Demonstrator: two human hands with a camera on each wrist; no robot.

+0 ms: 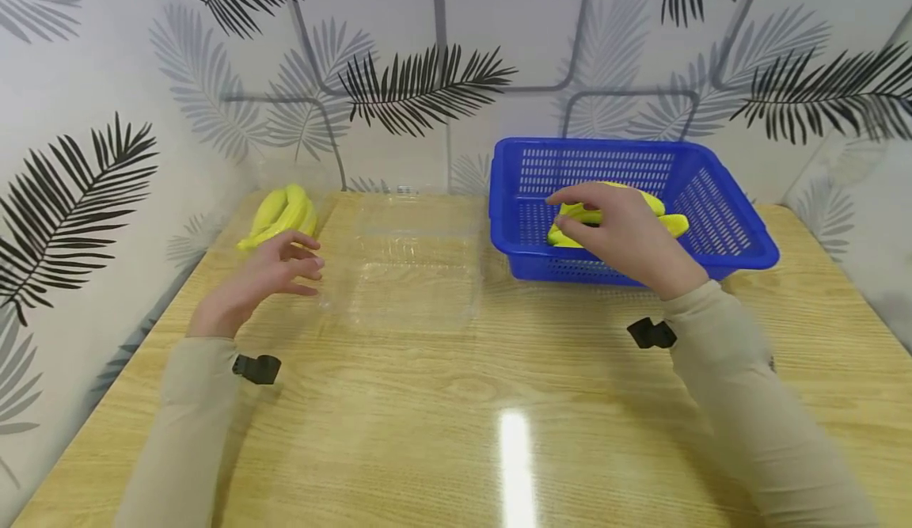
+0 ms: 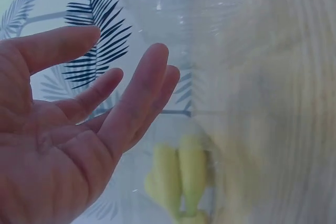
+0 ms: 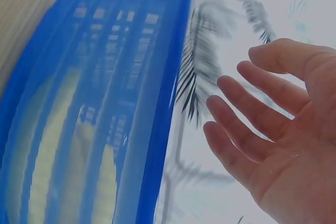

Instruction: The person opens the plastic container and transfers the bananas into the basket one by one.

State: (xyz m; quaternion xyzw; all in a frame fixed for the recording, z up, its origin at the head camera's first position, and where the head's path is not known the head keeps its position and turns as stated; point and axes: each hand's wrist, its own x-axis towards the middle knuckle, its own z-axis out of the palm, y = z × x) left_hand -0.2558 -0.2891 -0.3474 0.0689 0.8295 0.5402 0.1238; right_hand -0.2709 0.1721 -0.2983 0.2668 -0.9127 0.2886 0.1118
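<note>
My left hand (image 1: 288, 261) hovers open just left of a clear plastic container (image 1: 409, 263), fingers spread and holding nothing; the left wrist view shows its open palm (image 2: 100, 114). Behind it, a bunch of yellow bananas (image 1: 281, 213) lies on the table, also seen blurred past the fingers as bananas (image 2: 178, 174). My right hand (image 1: 602, 223) reaches over the near wall of a blue mesh basket (image 1: 598, 165), fingers relaxed above the yellow bananas (image 1: 670, 218) inside. The right wrist view shows that hand (image 3: 257, 108) open and empty beside the basket (image 3: 157, 129).
The wooden table (image 1: 456, 417) stands in a corner of walls papered with a palm-leaf print. The basket is at the back right, the clear container in the middle, the loose bananas at the back left.
</note>
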